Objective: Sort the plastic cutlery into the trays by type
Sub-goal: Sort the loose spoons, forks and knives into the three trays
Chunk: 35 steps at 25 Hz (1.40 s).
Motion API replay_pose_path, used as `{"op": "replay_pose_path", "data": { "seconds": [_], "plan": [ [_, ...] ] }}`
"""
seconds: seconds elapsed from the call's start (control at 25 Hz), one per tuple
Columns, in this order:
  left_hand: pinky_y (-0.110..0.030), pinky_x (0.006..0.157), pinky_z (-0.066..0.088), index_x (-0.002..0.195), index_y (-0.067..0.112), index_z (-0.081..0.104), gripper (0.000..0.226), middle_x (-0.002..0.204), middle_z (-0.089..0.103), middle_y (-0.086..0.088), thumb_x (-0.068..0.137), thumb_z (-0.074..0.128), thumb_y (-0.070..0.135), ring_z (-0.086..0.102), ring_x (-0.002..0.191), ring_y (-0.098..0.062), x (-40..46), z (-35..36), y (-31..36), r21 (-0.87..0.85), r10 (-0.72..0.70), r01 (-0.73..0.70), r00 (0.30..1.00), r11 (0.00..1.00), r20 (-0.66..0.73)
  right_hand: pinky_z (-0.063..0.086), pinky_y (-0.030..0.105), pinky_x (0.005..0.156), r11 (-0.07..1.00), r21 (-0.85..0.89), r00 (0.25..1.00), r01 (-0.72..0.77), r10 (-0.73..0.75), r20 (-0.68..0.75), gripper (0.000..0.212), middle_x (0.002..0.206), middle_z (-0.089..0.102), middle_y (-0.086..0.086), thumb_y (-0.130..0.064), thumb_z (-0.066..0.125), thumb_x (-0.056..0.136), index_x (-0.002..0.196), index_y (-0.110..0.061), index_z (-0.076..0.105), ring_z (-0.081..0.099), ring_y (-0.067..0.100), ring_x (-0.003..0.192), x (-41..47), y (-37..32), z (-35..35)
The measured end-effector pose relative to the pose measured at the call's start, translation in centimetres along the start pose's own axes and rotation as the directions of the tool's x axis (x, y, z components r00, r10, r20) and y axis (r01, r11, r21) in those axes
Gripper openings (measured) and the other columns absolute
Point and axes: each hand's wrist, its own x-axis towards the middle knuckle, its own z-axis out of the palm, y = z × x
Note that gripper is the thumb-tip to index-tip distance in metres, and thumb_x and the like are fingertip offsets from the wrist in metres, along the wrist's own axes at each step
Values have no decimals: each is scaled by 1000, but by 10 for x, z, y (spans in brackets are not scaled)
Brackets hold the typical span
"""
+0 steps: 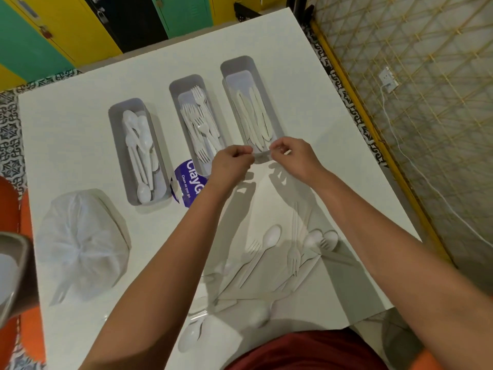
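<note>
Left hand: left hand (232,158) is raised over the near end of the knife tray, fingers curled in, thumb and forefinger pinched together. Whether anything thin sits in the pinch cannot be told.
Right hand: right hand (290,153) mirrors it just beside, fingers curled, fingertips pinching a small pale item; its identity cannot be told.
Knife tray: grey knife tray (234,68) stands rightmost of three, knives lying lengthwise along its long axis, which runs away from the person.
Fork tray: fork tray (184,82) in the middle, parallel; most tines point to the far end.
Spoon tray: spoon tray (117,108) on the left, parallel; bowls lie at both ends.
Loose cutlery: unsorted pile (269,260) of white forks and spoons lies at the near table edge, between the forearms, handles crossing at mixed angles.
Surface: white table (80,134); a tied translucent bag (80,244) at left; a purple-labelled pack (188,182) touches the fork tray's near end.
Room: green and yellow lockers (53,30) beyond; patterned floor.
</note>
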Motion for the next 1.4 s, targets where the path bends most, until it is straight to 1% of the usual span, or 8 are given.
{"op": "replay_pose_path", "data": {
  "seconds": [0.12,0.2,0.36,0.56,1.0,1.12,1.24,1.4],
  "plan": [
    [-5,43,41,104,11,65,19,74,60,6,86,59,7,57,50,5,-24,-8,-29,135,39,-45,998,990,47,38,2,53,995,-99,999,19,-15,34,14,86,58,5,-7,58,88,99,-3,66,54,0,60,-27,23,3],
    [-5,48,43,100,12,65,16,76,62,7,86,60,6,57,50,11,-39,-12,-52,273,41,-63,995,960,85,41,13,65,980,-201,999,4,3,36,16,89,58,3,-6,57,87,99,-4,67,55,5,69,-43,37,3],
    [-21,76,43,101,8,68,21,103,68,-6,81,66,12,63,93,-17,-60,-14,-91,621,-19,-75,990,780,143,43,26,68,920,-387,996,-68,88,33,10,84,61,2,-11,55,83,85,-12,65,56,19,79,-73,52,9],
    [-28,78,47,95,10,66,20,107,66,-7,76,70,15,62,97,-23,-83,-13,-118,773,-120,-85,972,629,204,38,25,65,822,-551,975,-144,211,62,10,96,65,9,-15,58,83,89,-8,62,54,21,78,-103,53,23],
    [-30,81,45,112,4,53,24,116,56,-12,88,46,3,56,105,-28,-126,-11,-149,866,87,-166,986,472,142,41,26,65,703,-684,953,-194,299,37,26,108,63,11,-24,57,88,104,-3,60,62,26,97,-157,50,50],
    [-28,78,43,111,5,53,23,114,56,-11,89,46,3,57,103,-27,-128,-12,-154,868,128,-180,982,462,136,39,24,56,690,-693,948,-207,317,32,11,100,63,11,-16,56,87,83,-6,57,62,25,92,-159,50,57],
    [-25,71,39,107,6,57,22,110,59,-10,88,46,5,60,99,-25,-128,-13,-156,876,146,-196,978,440,146,31,21,45,699,-678,946,-228,324,17,28,76,53,6,-8,53,84,61,-12,39,55,22,78,-160,50,61],
    [-26,66,40,99,9,63,19,101,65,-9,87,49,13,61,91,-26,-124,-17,-152,807,129,-145,988,573,86,36,22,51,715,-661,958,-227,287,-19,31,64,40,2,-2,50,84,58,-12,35,50,22,76,-160,43,65]
  ]
}}
